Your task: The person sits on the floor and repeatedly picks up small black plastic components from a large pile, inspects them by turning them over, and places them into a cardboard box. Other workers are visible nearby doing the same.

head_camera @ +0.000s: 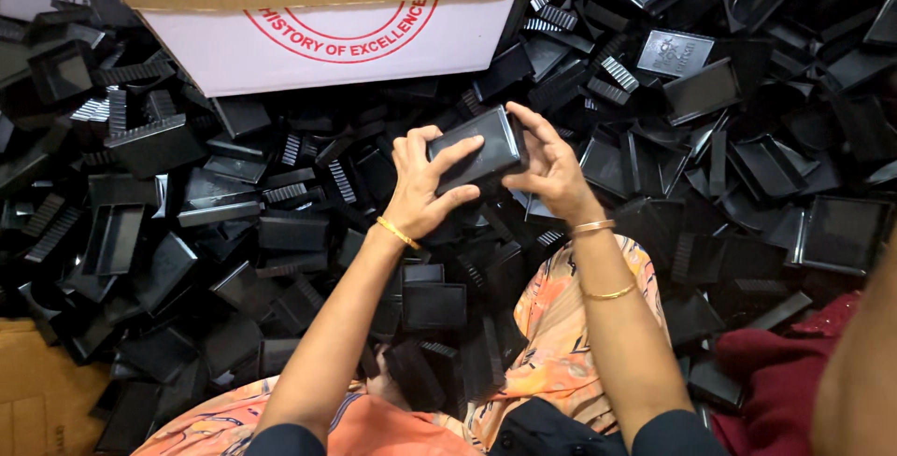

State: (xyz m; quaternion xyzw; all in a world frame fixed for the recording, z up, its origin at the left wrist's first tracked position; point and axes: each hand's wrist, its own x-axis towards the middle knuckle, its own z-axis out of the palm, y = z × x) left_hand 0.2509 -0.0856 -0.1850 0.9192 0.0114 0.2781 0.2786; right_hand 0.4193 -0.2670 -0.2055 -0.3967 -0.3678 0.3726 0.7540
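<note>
Both hands meet above a deep heap of black moulded plastic caps [280,232], rectangular pieces with ribbed inserts that cover nearly the whole floor in view. Between the hands sits one black rectangular plastic cap [476,155], held flat side up and slightly tilted, raised clear of the pile.

The left hand [425,185] closes its grip on the cap's left end: fingers lie across the top face, with the thumb tucked underneath. The right hand [551,166] clamps the right end, its fingers curling around the far edge and its thumb along the near side. So both grips are shut on the same piece.

Each wrist carries a thin gold bangle; the right forearm shows a second one lower down. Below the forearms lies orange patterned fabric [561,325] over the person's lap, with a few caps resting on it.

Beyond the hands stands a white cardboard box [280,45] with a red round print, its brown flap folded over. At the lower right edge, dark red cloth [775,372] and another person's arm [860,381] come into view.
</note>
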